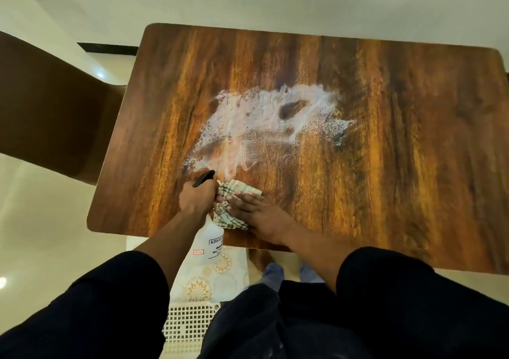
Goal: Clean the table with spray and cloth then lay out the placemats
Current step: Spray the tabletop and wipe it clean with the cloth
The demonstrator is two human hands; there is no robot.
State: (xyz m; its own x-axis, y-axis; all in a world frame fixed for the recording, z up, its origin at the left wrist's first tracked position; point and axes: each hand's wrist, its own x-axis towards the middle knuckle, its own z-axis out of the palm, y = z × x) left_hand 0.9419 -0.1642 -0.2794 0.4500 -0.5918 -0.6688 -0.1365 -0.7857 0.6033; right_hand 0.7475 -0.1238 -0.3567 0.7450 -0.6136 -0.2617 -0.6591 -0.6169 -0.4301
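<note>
Your left hand [199, 197] sits at about 7 o'clock on the table [385, 165], near its front edge, with the fingers curled tight round the neck of the spray bottle [210, 241]. The bottle's black nozzle [203, 178] projects past your knuckles toward 12 o'clock, and its white body with a printed label hangs down over the table's near edge. Your right hand [257, 215] lies just beside the left, at roughly 6 o'clock on the tabletop; its fingers are straight and spread, pressing flat on the cloth [242, 192]. The cloth is a crumpled pale piece with a dark green pattern, lying on the wood between your two hands and touching both. A broad patch of white smear [264, 116] covers the middle of the table, reaching from 9 o'clock across to about 2 o'clock, with wipe streaks along its lower side and speckled droplets at its right end. The rest of the wood grain surface shows no wetness. Below the near edge, at 6 o'clock, a pale placemat [203, 281] with gold floral medallions rests in a white perforated basket [187, 328]; the bottle overlaps it in view. A brown chair [49, 110] stands off the table's left side at 9 o'clock. Both your sleeves are dark.
</note>
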